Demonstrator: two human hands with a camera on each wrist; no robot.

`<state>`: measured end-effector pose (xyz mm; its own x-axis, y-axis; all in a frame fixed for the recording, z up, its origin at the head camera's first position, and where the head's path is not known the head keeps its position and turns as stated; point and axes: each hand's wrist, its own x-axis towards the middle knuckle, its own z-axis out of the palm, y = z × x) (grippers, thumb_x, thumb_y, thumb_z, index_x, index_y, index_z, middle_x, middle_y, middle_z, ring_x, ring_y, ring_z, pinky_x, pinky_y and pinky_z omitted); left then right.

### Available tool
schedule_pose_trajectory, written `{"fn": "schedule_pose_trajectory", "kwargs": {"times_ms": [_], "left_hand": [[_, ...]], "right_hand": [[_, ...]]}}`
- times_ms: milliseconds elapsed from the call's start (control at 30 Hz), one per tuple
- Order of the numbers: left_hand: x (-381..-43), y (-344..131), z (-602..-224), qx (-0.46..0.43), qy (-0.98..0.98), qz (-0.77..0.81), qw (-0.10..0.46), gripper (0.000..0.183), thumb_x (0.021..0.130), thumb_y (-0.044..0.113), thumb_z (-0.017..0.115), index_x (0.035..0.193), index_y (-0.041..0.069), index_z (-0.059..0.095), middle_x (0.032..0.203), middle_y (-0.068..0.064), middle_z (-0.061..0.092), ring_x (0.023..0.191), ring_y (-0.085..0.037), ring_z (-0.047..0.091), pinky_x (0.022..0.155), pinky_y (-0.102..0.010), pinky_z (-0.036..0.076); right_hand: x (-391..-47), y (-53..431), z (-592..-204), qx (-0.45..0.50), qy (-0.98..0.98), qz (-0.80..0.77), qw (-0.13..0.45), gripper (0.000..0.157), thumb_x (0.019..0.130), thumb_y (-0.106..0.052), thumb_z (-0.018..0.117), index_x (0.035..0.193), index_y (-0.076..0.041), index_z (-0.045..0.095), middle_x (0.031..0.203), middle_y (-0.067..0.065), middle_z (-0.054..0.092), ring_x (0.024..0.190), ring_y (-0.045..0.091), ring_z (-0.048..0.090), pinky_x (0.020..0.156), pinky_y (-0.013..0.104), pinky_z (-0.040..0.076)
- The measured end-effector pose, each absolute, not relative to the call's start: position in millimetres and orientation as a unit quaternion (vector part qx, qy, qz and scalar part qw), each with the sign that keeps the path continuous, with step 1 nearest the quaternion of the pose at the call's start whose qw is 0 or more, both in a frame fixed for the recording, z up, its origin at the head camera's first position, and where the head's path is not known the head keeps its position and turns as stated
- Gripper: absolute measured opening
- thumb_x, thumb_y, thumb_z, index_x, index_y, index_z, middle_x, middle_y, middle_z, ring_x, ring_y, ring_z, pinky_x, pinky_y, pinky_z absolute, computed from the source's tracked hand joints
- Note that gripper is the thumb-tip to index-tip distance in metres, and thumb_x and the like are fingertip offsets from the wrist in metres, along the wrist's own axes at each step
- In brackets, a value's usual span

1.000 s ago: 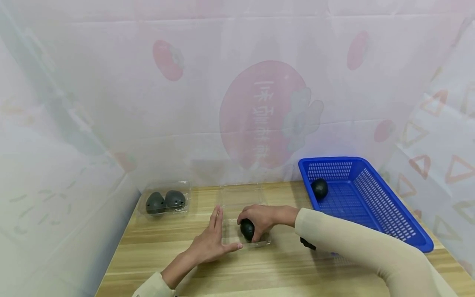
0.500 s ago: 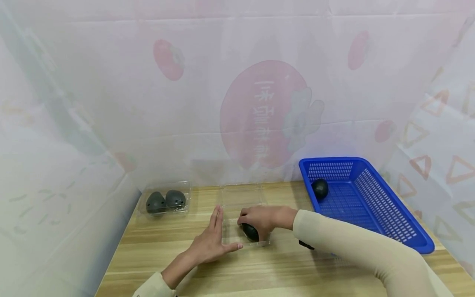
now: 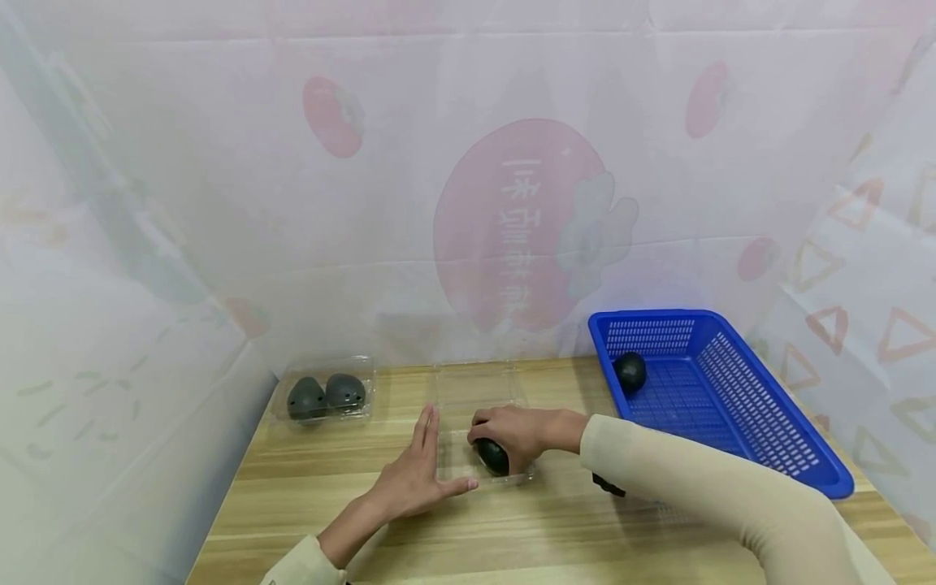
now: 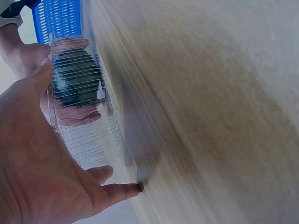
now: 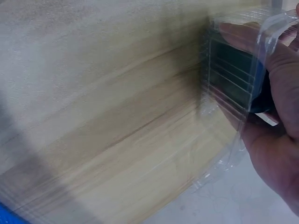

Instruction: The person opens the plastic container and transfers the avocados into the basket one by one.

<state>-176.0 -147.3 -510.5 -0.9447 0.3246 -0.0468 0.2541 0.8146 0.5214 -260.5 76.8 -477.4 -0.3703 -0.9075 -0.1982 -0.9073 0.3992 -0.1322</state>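
Note:
In the head view my right hand (image 3: 508, 435) curls over a dark green avocado (image 3: 492, 457) and grips it inside the base of a clear plastic clamshell box (image 3: 455, 467). The lid (image 3: 475, 383) of this box lies folded back toward the wall. My left hand (image 3: 411, 481) stands with straight fingers along the box's left side, its thumb at the front left corner. Through the ribbed clear wall in the left wrist view, the avocado (image 4: 77, 77) shows between the right hand's fingers. The right wrist view has the right hand (image 5: 275, 121) reaching into the box around the avocado (image 5: 233, 77).
A second clear clamshell (image 3: 369, 366) with two avocados stands at the table's back left. On the right is a blue perforated basket (image 3: 760, 390), another avocado (image 3: 630, 372) in its left corner. Printed white sheeting (image 3: 395, 203) rises behind the wooden table (image 3: 512, 536).
The avocado has turned from nearly upright to lying slantwise in the box, the right hand rolling over with it. The left hand has stayed in place.

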Motion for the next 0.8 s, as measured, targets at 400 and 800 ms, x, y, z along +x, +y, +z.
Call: {"fn": "schedule_pose_trajectory", "kwargs": {"times_ms": [400,800], "left_hand": [[-177,-148,-512,0.146,0.951,0.262,0.077,0.126,0.075,0.075,0.064,0.156,0.018,-0.014,0.163,-0.001,-0.017,0.125,-0.044,0.050,0.051,-0.037,0.047],[-177,-147,-509,0.149,0.952,0.254,0.081,0.125,0.076,0.074,0.064,0.156,0.016,-0.012,0.163,-0.003,-0.016,0.122,-0.045,0.052,0.052,-0.038,0.048]], "right_hand": [[-265,86,-474,-0.542,0.828,-0.073,0.124,0.080,0.068,-0.039,0.088,0.137,-0.015,0.053,0.137,0.003,0.049,0.119,0.016,0.052,0.096,0.027,0.048],[-266,90,-472,-0.524,0.828,-0.166,0.110,0.080,0.065,-0.034,0.090,0.134,-0.013,0.055,0.134,0.001,0.051,0.118,0.014,0.053,0.094,0.025,0.048]]}}
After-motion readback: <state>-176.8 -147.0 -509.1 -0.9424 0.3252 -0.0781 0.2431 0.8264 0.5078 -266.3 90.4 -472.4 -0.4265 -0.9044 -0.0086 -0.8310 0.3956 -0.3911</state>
